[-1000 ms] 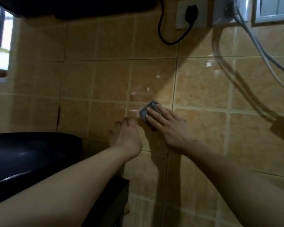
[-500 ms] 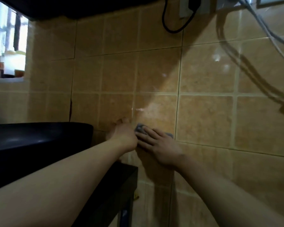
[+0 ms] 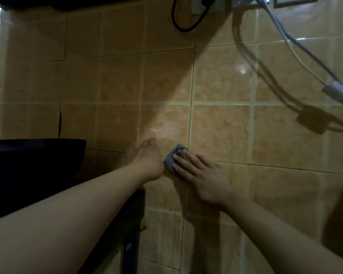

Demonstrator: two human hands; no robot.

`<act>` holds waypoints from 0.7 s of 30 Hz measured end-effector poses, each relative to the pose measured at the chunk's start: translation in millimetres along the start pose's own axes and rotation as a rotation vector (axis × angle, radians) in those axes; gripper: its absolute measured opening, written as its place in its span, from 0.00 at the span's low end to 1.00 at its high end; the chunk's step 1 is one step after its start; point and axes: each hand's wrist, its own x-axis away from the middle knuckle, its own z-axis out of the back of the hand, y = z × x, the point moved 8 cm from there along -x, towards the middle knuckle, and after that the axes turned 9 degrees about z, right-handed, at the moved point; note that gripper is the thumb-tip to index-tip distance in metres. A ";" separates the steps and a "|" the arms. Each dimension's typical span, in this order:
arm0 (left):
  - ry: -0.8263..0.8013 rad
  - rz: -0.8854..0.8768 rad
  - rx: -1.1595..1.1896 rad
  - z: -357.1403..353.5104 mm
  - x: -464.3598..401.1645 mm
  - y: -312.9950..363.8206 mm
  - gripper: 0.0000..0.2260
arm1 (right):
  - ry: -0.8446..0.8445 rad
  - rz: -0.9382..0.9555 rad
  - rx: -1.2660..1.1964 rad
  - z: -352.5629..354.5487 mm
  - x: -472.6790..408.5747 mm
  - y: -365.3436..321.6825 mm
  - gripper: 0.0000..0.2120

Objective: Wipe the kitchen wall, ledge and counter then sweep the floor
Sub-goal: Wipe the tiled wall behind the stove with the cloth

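The tiled wall [image 3: 222,125] fills the view. Against it, low and left, stands a black appliance [image 3: 34,167]. Grey cables [image 3: 297,54] hang across the wall's upper right, a black cord [image 3: 183,29] loops at its top. The right hand [image 3: 201,177] presses straight fingers flat on a small grey cloth [image 3: 171,159] against the wall; the cloth shows past the fingertips. The left hand [image 3: 147,159] rests relaxed on the wall just left of the cloth, holding nothing.

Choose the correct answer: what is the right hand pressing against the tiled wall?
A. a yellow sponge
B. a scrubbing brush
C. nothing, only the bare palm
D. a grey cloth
D: the right hand lies with straight fingers on a grey cloth, flat against the tiled wall.
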 end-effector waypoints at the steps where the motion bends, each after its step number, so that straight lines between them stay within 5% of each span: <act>1: 0.005 -0.017 0.010 -3.5 3.9 4.5 0.29 | -0.012 0.009 0.005 3.1 3.5 0.5 0.31; 8: 0.007 -0.146 0.053 -15.6 20.6 43.4 0.30 | 0.244 -0.444 0.038 68.4 38.3 124.0 0.28; 17: 0.102 -0.226 0.062 -41.4 38.7 73.1 0.31 | 0.076 -0.162 0.098 -3.6 88.3 41.0 0.34; 21: 0.087 -0.324 0.068 -43.1 46.2 91.3 0.33 | 0.171 -0.434 0.076 36.8 106.8 107.0 0.32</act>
